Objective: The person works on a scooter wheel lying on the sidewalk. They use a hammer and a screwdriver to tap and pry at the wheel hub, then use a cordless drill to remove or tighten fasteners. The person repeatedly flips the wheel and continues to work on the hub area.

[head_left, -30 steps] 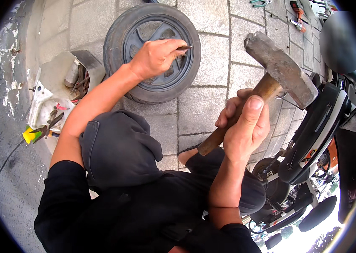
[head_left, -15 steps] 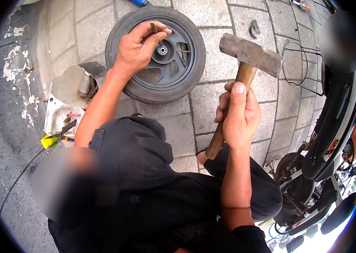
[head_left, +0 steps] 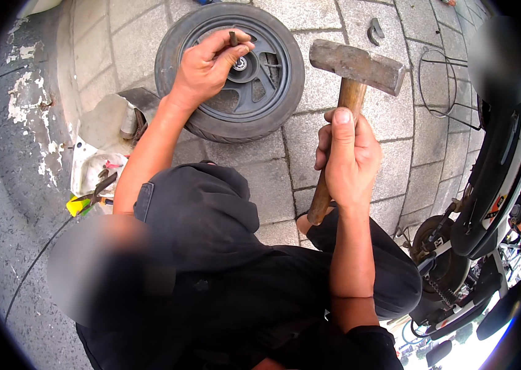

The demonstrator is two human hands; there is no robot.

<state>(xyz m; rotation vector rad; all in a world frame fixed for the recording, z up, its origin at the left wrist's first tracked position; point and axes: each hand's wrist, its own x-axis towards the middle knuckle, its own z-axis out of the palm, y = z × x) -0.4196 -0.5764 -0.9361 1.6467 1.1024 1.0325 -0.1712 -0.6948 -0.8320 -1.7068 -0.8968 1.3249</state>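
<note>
My left hand (head_left: 204,71) is closed, pinching a short dark metal rod (head_left: 233,38) between thumb and fingers; its lower end is hidden by the hand. Below it, a black wheel with its tyre (head_left: 263,80) lies flat on the paving, the hub just beside my fingertips. My right hand (head_left: 352,157) grips the wooden handle of a hammer (head_left: 357,65) with the thumb along the handle. The heavy, worn steel head is raised to the right of the wheel, apart from the rod.
A curved grey metal piece (head_left: 376,32) and a bent wire loop (head_left: 436,86) lie on the paving at the right. A motorbike (head_left: 482,203) stands along the right side. At the left are a white tray (head_left: 91,169), pliers (head_left: 101,188) and a peeling grey surface (head_left: 14,216).
The hammer has shifted slightly left, closer to the wheel. My left hand keeps its pinch on the rod over the wheel. The whole view has shifted slightly.
</note>
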